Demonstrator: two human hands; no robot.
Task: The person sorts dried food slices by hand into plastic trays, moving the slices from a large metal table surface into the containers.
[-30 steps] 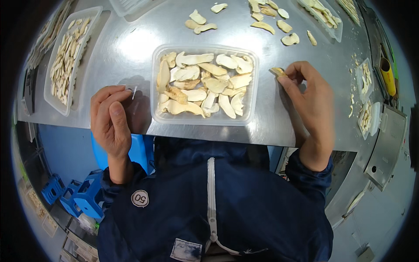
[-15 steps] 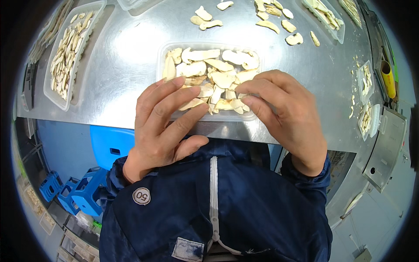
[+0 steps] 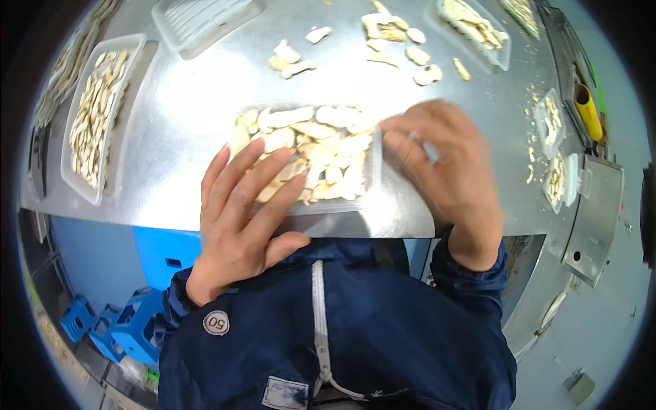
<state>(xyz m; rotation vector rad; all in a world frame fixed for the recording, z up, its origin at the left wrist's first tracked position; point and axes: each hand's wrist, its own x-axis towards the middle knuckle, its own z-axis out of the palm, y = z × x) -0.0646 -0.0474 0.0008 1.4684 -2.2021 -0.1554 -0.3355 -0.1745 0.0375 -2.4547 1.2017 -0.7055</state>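
basically, this looks down on a person's two bare hands at a shiny metal desk, with a clear plastic tray close to its near edge. the tray lies flat, right in front of the person, and is covered with pale slices, cream-coloured and irregular, some curved, many overlapping.

the left hand comes over the tray's near left corner, back upward. its fingers are straight and spread well apart, with slices showing in the gaps and just beyond the fingertips; they grip nothing that can be seen. whether the fingertips press on the slices or hover just above is hard to tell. the thumb points right, below the tray's near rim.

the right hand is at the tray's right side, blurred. its index finger and thumb reach left to the right rim, their tips close together — whether they pinch anything, or touch the rim, cannot be told. the slices lie just left of those tips.

beyond the tray, loose slices are scattered on the desk. a long tray of smaller pieces stands to the left, a ribbed clear tray at the far left — and another filled tray at the far right. the person wears a dark blue jacket.
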